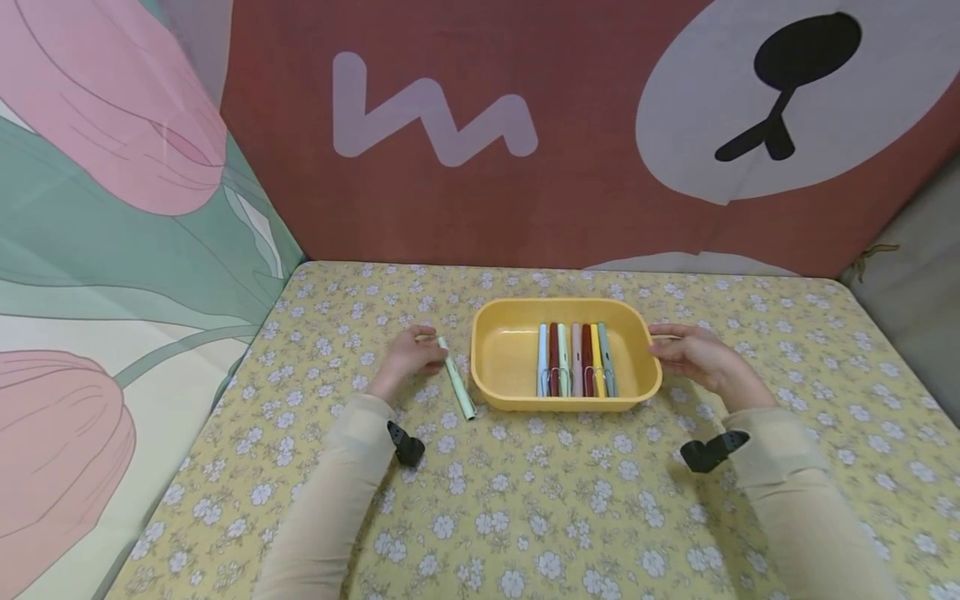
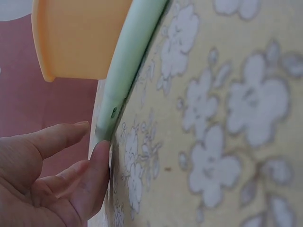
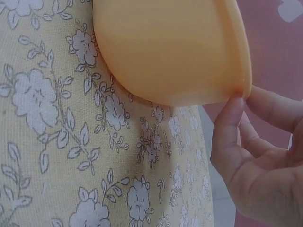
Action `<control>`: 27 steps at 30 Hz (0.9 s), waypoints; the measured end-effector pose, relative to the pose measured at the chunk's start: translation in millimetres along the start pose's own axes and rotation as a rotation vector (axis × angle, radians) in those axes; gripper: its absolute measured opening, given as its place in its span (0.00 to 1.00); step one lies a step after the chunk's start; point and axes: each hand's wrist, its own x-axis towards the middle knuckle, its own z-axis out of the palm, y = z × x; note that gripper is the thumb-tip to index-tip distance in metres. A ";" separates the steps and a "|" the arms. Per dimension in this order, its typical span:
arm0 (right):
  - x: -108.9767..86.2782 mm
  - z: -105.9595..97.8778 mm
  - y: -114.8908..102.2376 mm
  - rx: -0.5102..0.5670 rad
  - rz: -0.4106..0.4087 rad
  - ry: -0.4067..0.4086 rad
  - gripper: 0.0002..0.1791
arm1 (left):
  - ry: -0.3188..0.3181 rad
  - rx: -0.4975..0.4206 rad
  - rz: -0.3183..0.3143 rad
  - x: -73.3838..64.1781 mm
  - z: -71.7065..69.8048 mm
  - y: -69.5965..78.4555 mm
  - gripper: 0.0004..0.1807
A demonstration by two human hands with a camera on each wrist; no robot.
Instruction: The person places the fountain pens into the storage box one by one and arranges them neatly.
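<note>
A pale green pen (image 1: 456, 377) lies at a slant on the table, left of a yellow plastic tray (image 1: 495, 402). My left hand (image 1: 408, 360) is at the pen's far end; in the left wrist view one fingertip (image 2: 101, 147) meets or nearly meets that end, with a gap between the fingers. My right hand (image 1: 697, 360) pinches the tray's right rim between thumb and finger, as the right wrist view of the tray wall (image 3: 175, 52) shows. Inside the tray, several capped pens (image 1: 577, 358) in blue, dark red, green, pink, yellow and teal lie side by side.
A yellow flowered cloth (image 1: 525, 517) covers the table. Behind it hangs a reddish-brown printed backdrop (image 1: 450, 208), with a flower-printed panel (image 1: 112, 250) at the left. Each wrist carries a small black camera (image 1: 408, 446).
</note>
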 end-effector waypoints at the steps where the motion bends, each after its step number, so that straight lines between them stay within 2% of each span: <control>1: 0.1 0.0 0.0 0.003 0.003 0.002 0.38 | 0.003 0.001 0.000 -0.1 0.8 0.4 0.31; 10: 1.1 -0.2 0.3 0.028 0.009 0.006 0.37 | 0.034 0.014 0.034 2.6 9.2 -1.7 0.34; 22: 2.6 0.0 2.4 0.023 0.008 0.003 0.38 | 0.104 0.137 0.048 0.3 18.8 1.1 0.33; 27: 0.6 0.6 -0.6 0.028 0.013 0.005 0.38 | 0.107 0.133 0.050 1.8 19.0 1.4 0.31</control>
